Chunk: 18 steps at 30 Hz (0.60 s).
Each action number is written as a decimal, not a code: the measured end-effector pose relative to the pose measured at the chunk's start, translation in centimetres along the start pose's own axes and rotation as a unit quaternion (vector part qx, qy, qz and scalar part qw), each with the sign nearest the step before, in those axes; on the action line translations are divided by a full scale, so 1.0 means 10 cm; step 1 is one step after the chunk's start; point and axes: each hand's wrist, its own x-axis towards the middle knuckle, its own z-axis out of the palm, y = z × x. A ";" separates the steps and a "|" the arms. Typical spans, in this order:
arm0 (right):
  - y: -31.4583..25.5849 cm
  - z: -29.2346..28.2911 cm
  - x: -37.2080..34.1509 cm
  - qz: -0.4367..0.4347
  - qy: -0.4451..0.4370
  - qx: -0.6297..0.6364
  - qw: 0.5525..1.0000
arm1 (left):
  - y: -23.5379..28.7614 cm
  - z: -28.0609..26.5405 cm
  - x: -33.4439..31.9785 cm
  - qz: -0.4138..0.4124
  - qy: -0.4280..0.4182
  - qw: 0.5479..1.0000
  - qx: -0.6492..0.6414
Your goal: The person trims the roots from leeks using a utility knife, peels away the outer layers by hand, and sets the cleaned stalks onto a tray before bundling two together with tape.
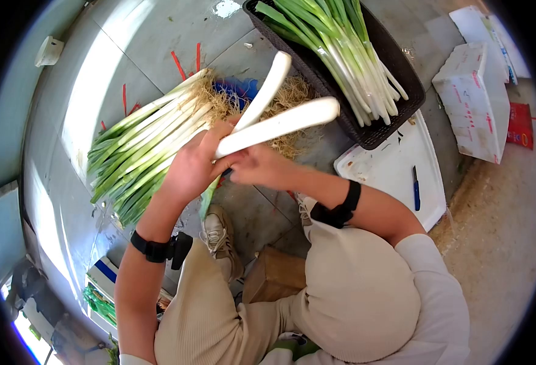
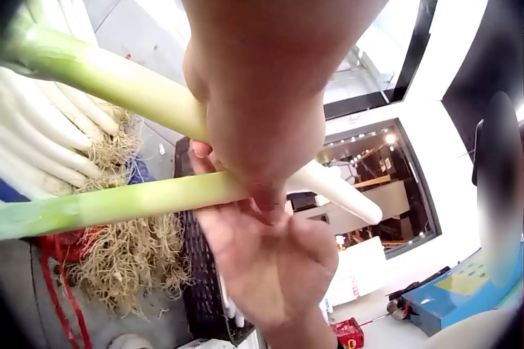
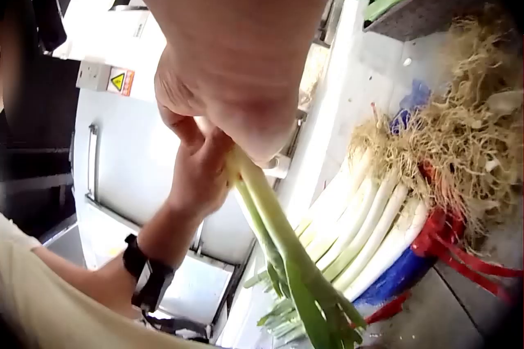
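My left hand (image 1: 192, 161) grips two leeks (image 1: 280, 125), their white root-free ends pointing up and to the right. Their pale green lengths (image 2: 131, 206) run out on the other side in the left wrist view. Close against the left hand is my right hand (image 1: 259, 165), somewhat blurred, its palm facing the stalks in the left wrist view. What its fingers do is mostly hidden, and I cannot tell whether they pinch a leek. Below the hands, green leaves (image 3: 307, 300) hang down. A big bundle of leeks (image 1: 158, 140) with hairy roots (image 1: 292, 109) lies on the floor beside them.
A dark basket (image 1: 411, 100) at the upper right holds trimmed leeks (image 1: 353, 61). Under its edge lies a white tray (image 1: 429, 158) with a blue-handled knife (image 1: 416, 188). A white foam box (image 1: 475, 100) and a red packet (image 1: 519, 126) stand farther right. Red ties (image 1: 178, 65) are around the bundle.
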 end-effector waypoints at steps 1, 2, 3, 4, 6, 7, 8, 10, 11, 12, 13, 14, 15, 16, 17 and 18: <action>-0.09 0.02 0.03 -0.110 0.055 0.087 0.989 | -0.03 0.01 -0.03 -0.003 -0.002 1.000 0.000; -0.24 -0.05 0.02 -0.134 0.057 0.076 0.986 | -0.09 0.01 -0.06 0.014 -0.014 0.999 0.030; -0.42 -0.14 -0.02 -0.158 0.060 0.065 0.983 | -0.14 0.01 -0.08 0.031 -0.025 0.997 0.059; -0.50 -0.25 -0.03 -0.146 0.026 0.067 0.987 | -0.17 0.02 -0.09 0.022 -0.023 0.998 0.049; -0.53 -0.35 -0.08 -0.170 0.006 0.060 0.984 | -0.17 0.00 -0.07 0.021 -0.031 0.999 0.038; -0.50 -0.37 -0.12 -0.169 0.008 0.062 0.984 | -0.15 -0.01 -0.08 0.019 -0.036 0.999 0.028; -0.46 -0.42 -0.14 -0.152 0.004 0.049 0.987 | -0.13 0.00 -0.07 0.030 -0.022 0.999 0.030; -0.38 -0.43 -0.10 -0.187 0.003 0.051 0.981 | -0.17 0.04 -0.09 0.011 -0.023 0.999 0.020; -0.38 -0.46 -0.15 -0.167 0.020 -0.005 0.986 | -0.19 0.06 -0.10 -0.008 -0.023 1.000 0.011; -0.41 -0.47 -0.19 -0.148 0.025 0.009 0.989 | -0.19 0.08 -0.12 -0.003 -0.016 1.000 0.016; -0.42 -0.47 -0.21 -0.129 0.030 0.023 0.991 | -0.18 0.09 -0.12 -0.003 -0.019 1.000 0.016; -0.43 -0.47 -0.22 -0.128 0.032 0.025 0.991 | -0.15 0.10 -0.13 -0.008 -0.012 1.000 0.021; -0.44 -0.48 -0.22 -0.132 0.034 0.009 0.991 | -0.13 0.10 -0.14 -0.013 -0.004 1.000 0.027; -0.44 -0.48 -0.23 -0.136 0.037 -0.008 0.990 | -0.11 0.10 -0.14 -0.039 -0.019 0.999 0.020; -0.44 -0.47 -0.24 -0.135 0.040 -0.007 0.990 | -0.12 0.11 -0.14 -0.038 -0.022 0.999 0.019; -0.44 -0.46 -0.25 -0.139 0.039 0.003 0.990 | -0.12 0.12 -0.14 -0.033 -0.012 0.999 0.020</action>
